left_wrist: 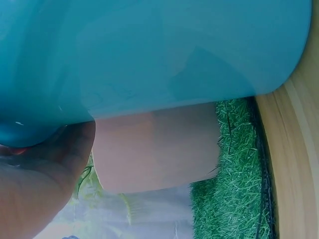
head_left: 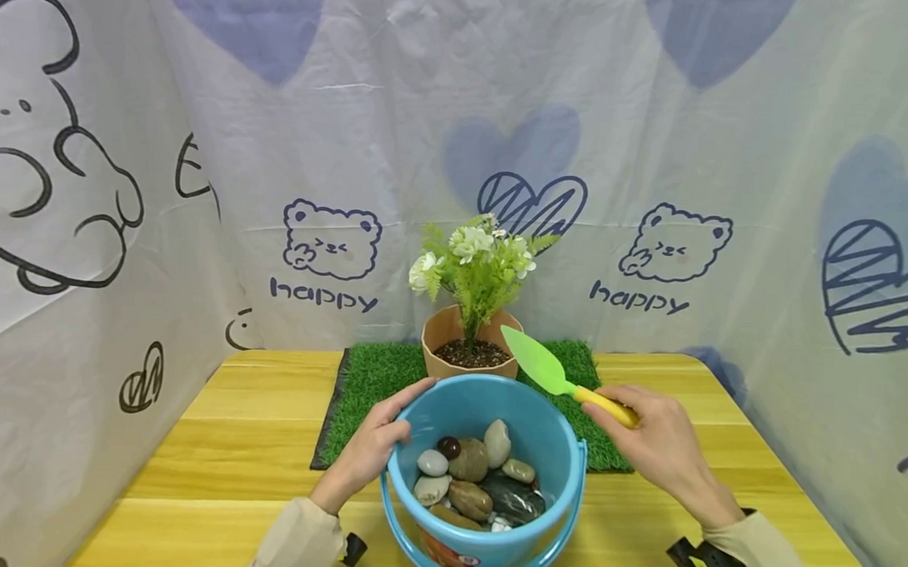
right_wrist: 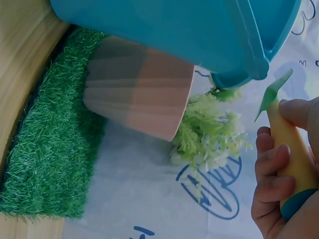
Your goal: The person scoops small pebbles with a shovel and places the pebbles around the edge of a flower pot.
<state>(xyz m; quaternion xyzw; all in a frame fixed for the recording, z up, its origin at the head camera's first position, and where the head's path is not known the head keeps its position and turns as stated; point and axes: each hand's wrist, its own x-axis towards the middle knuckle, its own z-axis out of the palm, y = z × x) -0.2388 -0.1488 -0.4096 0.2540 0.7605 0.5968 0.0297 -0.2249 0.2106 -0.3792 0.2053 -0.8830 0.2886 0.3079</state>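
A blue bucket [head_left: 495,387] stands on the table in front of me, with several stones [head_left: 472,459] of grey, brown and black lying inside it. My left hand [head_left: 373,443] grips the bucket's left rim; the left wrist view shows that hand [left_wrist: 45,169] against the bucket wall [left_wrist: 159,55]. In my right hand [head_left: 662,437] is a toy garden trowel with a green blade [head_left: 534,359] and a yellow handle [right_wrist: 291,154]. Its blade is raised above the bucket's far right rim, pointing up and left. The fingers curl round the handle in the right wrist view.
Behind the bucket, a peach flowerpot [head_left: 451,368] with dark soil and white flowers [head_left: 470,244] stands on a green turf mat [head_left: 579,363]. The wooden table [head_left: 254,427] extends to both sides. Printed white cloth [head_left: 429,149] encloses the back and sides.
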